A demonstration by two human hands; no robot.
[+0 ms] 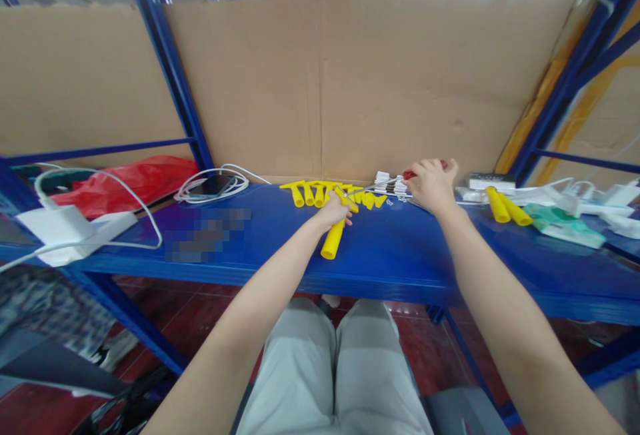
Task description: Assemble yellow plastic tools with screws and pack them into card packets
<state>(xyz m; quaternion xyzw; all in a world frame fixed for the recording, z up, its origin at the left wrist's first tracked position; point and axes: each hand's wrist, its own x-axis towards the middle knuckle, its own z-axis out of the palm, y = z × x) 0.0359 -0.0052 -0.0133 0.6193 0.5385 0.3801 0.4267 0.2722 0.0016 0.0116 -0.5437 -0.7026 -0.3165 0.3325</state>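
My left hand (335,212) is closed around a yellow T-shaped piece (332,243), whose round tube handle points toward me. In my right hand (431,182) is a screwdriver (410,174) with a red handle, mostly covered by the fingers. Its thin metal shaft runs left to the head of the yellow piece; whether the tip touches it I cannot tell. Behind my left hand, several similar yellow T-shaped pieces (299,195) lie in a row. Small yellow wedge-like parts (370,200) lie between my hands, near small white items (383,178) with dark edges.
Two yellow tubes (497,205), a green packet (565,225) and a small box (491,182) lie right on the blue shelf (280,242). At left are a coiled white cable (213,185), a red bag (130,185) and a white power strip (65,235). Cardboard (400,82) stands behind.
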